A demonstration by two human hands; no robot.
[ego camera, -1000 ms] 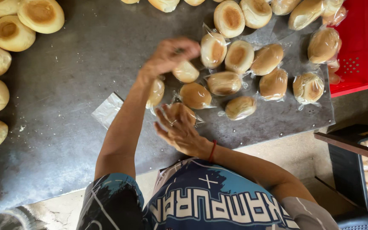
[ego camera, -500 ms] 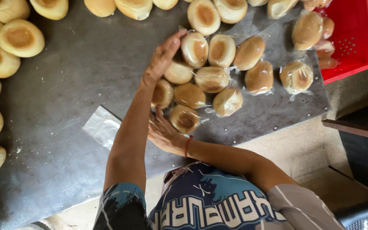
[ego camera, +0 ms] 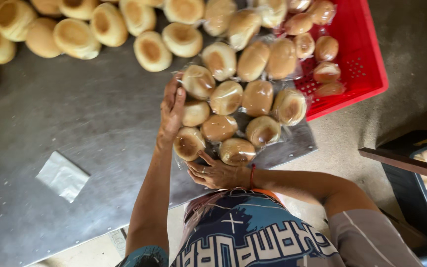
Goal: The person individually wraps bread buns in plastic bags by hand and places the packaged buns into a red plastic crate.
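A cluster of several round brown buns in clear plastic wrappers (ego camera: 238, 106) lies on a grey metal table (ego camera: 75, 113). My left hand (ego camera: 171, 111) is pressed flat against the cluster's left side, touching the buns there. My right hand (ego camera: 218, 173), with a red band at the wrist, rests against the near edge of the cluster, fingers spread on two wrapped buns. Neither hand closes around a single bun. The far side of the cluster reaches a red plastic crate (ego camera: 366, 64) holding more wrapped buns.
Several unwrapped buns (ego camera: 75, 37) lie along the far left of the table. An empty clear bag (ego camera: 63, 175) lies flat at the near left. A dark crate (ego camera: 421, 168) with pale buns stands on the floor at right, behind a wooden bar (ego camera: 401, 165).
My left hand has dropped from above the cluster to its left side. My right hand stays at the near edge. The buns sit tighter together and closer to the red crate.
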